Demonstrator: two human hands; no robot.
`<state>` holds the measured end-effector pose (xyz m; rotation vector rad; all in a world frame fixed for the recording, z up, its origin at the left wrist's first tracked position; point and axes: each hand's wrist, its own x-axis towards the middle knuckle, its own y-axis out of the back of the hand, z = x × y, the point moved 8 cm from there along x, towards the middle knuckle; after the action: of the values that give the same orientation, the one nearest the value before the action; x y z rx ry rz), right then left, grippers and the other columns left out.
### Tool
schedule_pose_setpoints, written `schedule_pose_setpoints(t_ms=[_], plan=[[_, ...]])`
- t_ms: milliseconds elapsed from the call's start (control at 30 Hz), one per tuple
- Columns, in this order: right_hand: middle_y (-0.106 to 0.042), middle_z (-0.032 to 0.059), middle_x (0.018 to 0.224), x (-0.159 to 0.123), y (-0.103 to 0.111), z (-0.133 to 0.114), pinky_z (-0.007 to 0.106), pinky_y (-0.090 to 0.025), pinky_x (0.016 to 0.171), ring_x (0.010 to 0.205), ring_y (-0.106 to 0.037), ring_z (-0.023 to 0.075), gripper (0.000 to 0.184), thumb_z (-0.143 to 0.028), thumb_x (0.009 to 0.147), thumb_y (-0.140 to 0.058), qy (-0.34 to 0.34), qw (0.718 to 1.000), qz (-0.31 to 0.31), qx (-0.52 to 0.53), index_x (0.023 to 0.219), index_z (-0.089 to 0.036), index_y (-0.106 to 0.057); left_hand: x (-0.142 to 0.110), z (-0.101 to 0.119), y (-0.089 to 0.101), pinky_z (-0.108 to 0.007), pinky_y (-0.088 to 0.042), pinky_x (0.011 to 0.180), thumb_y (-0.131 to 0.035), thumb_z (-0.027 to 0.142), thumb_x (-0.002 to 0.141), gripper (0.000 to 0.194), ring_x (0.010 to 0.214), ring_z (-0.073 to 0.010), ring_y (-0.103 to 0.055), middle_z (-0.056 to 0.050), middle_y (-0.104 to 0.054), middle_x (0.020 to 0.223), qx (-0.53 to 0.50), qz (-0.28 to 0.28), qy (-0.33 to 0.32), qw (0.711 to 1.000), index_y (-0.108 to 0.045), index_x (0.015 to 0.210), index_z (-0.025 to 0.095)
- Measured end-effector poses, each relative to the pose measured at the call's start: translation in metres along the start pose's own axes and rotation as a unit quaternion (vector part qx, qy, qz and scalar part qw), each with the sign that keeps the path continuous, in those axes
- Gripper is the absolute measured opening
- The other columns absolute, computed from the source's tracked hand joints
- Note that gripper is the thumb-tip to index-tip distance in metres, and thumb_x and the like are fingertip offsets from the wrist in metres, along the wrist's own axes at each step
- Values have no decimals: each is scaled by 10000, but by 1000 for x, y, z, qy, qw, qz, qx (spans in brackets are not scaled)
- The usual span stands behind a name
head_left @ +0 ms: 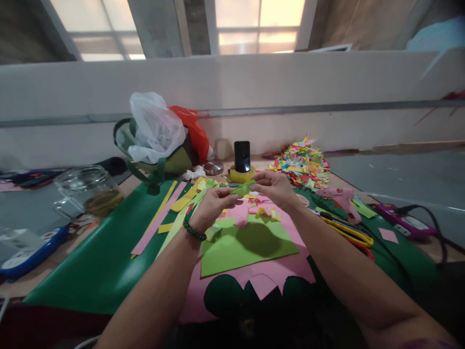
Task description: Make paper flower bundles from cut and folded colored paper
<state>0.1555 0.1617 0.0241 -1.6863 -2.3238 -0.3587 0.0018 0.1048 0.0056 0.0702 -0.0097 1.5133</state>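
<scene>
My left hand (212, 202) and my right hand (274, 188) meet above the table, both pinched on a small green paper piece (242, 188) held between their fingertips. A dark bead bracelet (193, 231) circles my left wrist. Under the hands lie a light green paper sheet (243, 245) and a pink sheet (290, 266) with cut-out notches, on a dark green mat (105, 261). Yellow, pink and green paper strips (170, 213) lie to the left of my hands.
A pile of folded coloured paper pieces (301, 162) sits at the back right. A phone (242, 156) stands on a yellow tape roll. Scissors (348, 232), a pink glue gun (339, 196), a glass jar (87, 189) and plastic bags (160, 128) surround the mat.
</scene>
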Motion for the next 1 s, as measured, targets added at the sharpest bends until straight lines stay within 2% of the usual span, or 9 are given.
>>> schedule_pose_setpoints(t_ms=[200, 367, 533, 700, 833, 1000], plan=[[-733, 19, 698, -1, 1, -2, 302, -571, 650, 681, -701, 179, 361, -328, 511, -857, -1, 1000, 10, -4, 784, -166, -687, 2, -7, 3, -234, -470, 678, -744, 201, 678, 112, 817, -173, -710, -55, -755, 781, 4, 8, 18, 1000, -753, 779, 153], [-706, 0, 651, 1, -1, 5, 285, -555, 640, 619, -669, 140, 343, -326, 502, -861, -20, 999, -9, 43, 744, -157, -687, 0, -7, 4, -255, -478, 722, -738, 196, 684, 124, 824, -171, -698, -68, -762, 816, 15, 2, 35, 999, -760, 798, 152], [-717, 12, 668, -2, -8, 7, 279, -539, 629, 627, -667, 144, 320, -331, 516, -856, -26, 999, -37, 29, 729, -154, -696, -2, 6, -5, -253, -473, 744, -768, 272, 680, 212, 797, -153, -653, -51, -757, 854, 82, -39, -16, 996, -769, 848, 142], [-717, 14, 658, -8, -23, 3, 268, -530, 608, 623, -669, 152, 294, -347, 535, -841, -15, 997, -76, -1, 717, -158, -708, -2, 8, -6, -261, -513, 701, -677, 358, 781, 260, 717, -158, -656, -71, -738, 723, 128, -18, -55, 990, -753, 714, 119], [-661, 0, 574, -8, -20, -3, 249, -508, 545, 541, -620, 125, 285, -410, 592, -802, 4, 998, -58, -17, 652, -152, -699, 1, 4, -8, -274, -552, 657, -710, 410, 745, 296, 680, -173, -678, -62, -724, 696, 122, -32, -70, 990, -745, 719, 117], [-615, -5, 499, -6, -18, 1, 221, -464, 454, 474, -593, 119, 351, -472, 579, -800, -18, 997, -49, -58, 601, -150, -663, 4, 1, -12, -302, -580, 624, -726, 482, 706, 363, 647, -189, -690, -38, -694, 673, 104, -55, -86, 989, -725, 710, 119]])
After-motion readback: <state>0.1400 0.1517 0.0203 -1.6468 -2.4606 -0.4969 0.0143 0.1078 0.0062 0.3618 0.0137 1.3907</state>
